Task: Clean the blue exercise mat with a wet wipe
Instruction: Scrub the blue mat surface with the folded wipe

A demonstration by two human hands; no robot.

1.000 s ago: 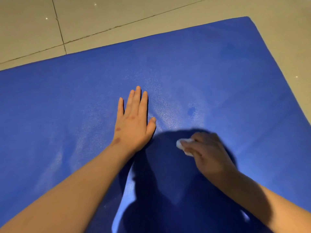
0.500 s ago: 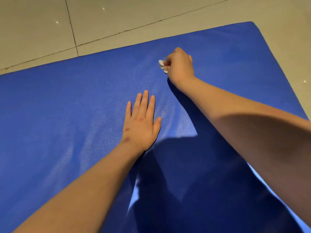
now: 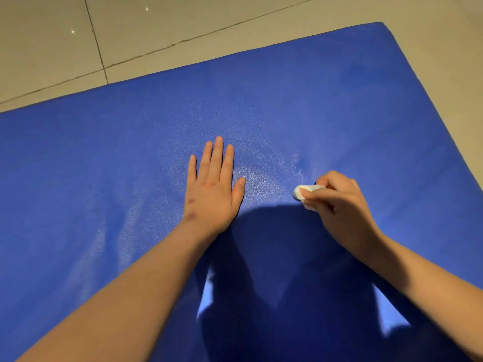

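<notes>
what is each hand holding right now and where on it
The right hand pinches a bunched white wipe around its middle. The left hand holds nothing, lying flat on the mat.

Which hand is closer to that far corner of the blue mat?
Right. The right hand, pinching the wet wipe, is on the mat short of the mat's far corner; the left hand rests flat, farther off to the left.

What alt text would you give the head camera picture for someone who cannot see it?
Seen from above, the right hand pinches a crumpled white wet wipe against a blue exercise mat, while the left hand rests flat on the mat with fingers straight. The mat lies on a beige tiled floor, and the person's shadow falls across its near part.
</notes>
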